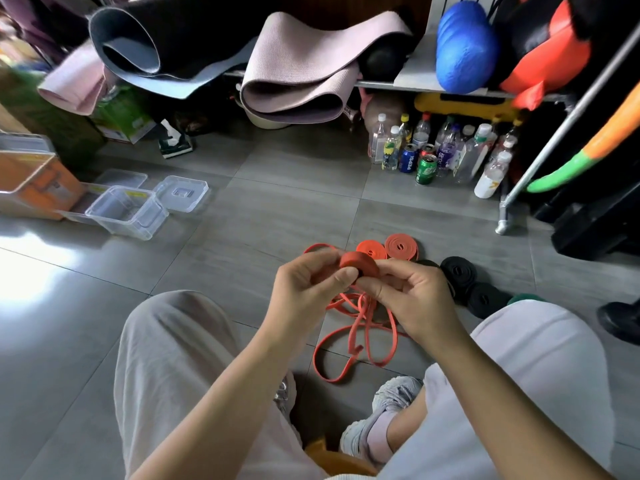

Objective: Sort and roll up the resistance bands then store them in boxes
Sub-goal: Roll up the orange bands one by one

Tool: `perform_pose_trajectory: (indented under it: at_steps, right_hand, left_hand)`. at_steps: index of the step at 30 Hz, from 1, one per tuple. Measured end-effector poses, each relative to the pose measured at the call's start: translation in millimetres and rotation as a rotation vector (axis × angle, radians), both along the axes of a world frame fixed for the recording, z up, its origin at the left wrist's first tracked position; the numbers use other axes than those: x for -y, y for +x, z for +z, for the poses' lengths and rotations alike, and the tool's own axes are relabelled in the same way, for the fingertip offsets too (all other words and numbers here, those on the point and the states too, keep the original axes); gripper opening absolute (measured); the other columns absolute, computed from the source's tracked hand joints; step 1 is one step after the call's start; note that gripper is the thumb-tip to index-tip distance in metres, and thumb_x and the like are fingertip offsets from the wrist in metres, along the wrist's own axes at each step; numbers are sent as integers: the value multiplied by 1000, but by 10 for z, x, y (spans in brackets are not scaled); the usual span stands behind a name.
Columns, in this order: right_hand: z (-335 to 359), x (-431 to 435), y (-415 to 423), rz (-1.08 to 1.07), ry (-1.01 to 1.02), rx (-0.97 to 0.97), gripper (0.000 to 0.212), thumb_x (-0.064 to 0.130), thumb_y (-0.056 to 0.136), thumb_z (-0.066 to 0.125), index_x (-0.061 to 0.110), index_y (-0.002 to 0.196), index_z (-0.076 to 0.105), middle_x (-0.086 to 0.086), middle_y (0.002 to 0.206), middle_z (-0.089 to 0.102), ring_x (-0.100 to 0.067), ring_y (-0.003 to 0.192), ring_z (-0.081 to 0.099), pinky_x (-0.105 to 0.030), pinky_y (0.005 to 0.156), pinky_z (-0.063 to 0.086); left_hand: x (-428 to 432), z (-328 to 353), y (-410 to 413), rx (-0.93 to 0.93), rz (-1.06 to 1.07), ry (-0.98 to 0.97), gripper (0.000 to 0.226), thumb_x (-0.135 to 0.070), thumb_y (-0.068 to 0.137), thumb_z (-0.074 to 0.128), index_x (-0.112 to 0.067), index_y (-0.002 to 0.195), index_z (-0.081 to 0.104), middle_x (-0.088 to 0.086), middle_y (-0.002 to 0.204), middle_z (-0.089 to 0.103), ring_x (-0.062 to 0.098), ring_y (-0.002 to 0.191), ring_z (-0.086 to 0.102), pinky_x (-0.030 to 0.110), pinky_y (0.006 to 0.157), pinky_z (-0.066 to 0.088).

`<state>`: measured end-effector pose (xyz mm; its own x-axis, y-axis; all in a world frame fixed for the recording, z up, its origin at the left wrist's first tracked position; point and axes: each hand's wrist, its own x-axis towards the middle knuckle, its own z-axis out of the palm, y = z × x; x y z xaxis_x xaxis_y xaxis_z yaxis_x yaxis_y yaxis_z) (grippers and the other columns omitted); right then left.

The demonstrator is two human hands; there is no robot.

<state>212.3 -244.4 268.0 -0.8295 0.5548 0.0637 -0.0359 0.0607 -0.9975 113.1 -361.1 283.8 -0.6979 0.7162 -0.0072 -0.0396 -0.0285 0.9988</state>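
rolled mats (298, 74) on a shelf, bottles (446, 150) and cans (426, 169) beneath

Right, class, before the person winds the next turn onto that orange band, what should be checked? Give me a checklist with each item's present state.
1. Both hands hold the work: left hand and right hand pinch the orange roll. Ok.
2. Unrolled length runs free: the loose orange band lies in crossing loops on the floor. Not ok.
3. Roll wound tight and even: fingers cover much of it. Cannot tell.
4. Finished rolls sorted by colour: orange rolls together, black rolls beside them. Ok.
5. Storage open: clear box uncovered, lid beside it. Ok.
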Motion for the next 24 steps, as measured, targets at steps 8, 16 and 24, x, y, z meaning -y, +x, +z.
perform_pose_trajectory:
  at_steps: [8, 16, 24]
  right_hand:
    - [-8, -148, 36, 128, 599, 195, 43, 51, 75, 56, 14, 85, 73, -8, 73, 64, -24, 70, 62, -43, 65, 51]
    - [84, -176, 19, 59, 306, 97, 31, 12, 73, 78, 40, 84, 69, -3, 83, 72, -15, 77, 70, -40, 79, 56]
    - [55, -106, -4, 28, 64, -12, 22, 8, 78, 72, 28, 88, 70, 2, 77, 74, -12, 75, 69, -33, 75, 57]
  left_hand:
    - [31, 151, -133, -881, -217, -533, 19, -22, 76, 75, -24, 95, 70, -10, 84, 61, 9, 77, 57, 19, 67, 44]
    - [27, 149, -203, -403, -22, -270, 21, -16, 74, 71, -37, 78, 73, 0, 71, 71, 12, 68, 67, 25, 70, 54]
    - [5, 20, 46, 369, -32, 11, 28, -11, 75, 63, 0, 101, 64, 13, 86, 67, 12, 74, 67, 25, 70, 58]
